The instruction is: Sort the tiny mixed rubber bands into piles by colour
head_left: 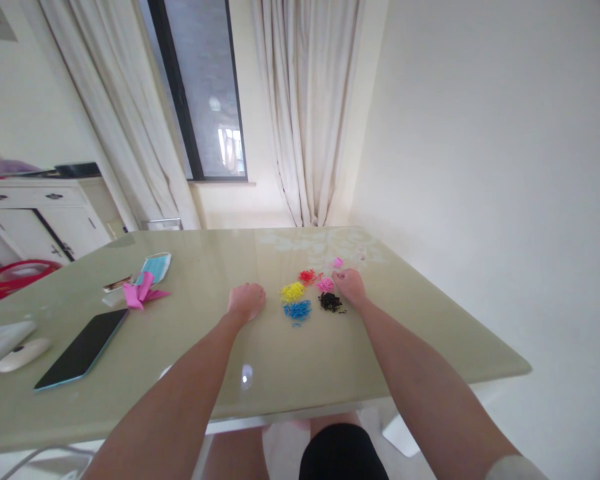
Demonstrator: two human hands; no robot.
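Observation:
Small loose bits, perhaps tiny rubber bands, lie in piles sorted by colour: a yellow pile, a blue pile, a red pile, a pink pile and a black pile. My left hand rests on the tabletop left of the yellow and blue piles, its fingers curled into a fist. Just right of the pink pile is my right hand, fingers drawn together; whatever they may hold is too small to make out. A small pink piece lies just beyond it.
On the left of the glossy table are a dark-screened tablet, pink scraps, a blue face mask and a white rounded object. A wall borders the right side; curtains hang behind.

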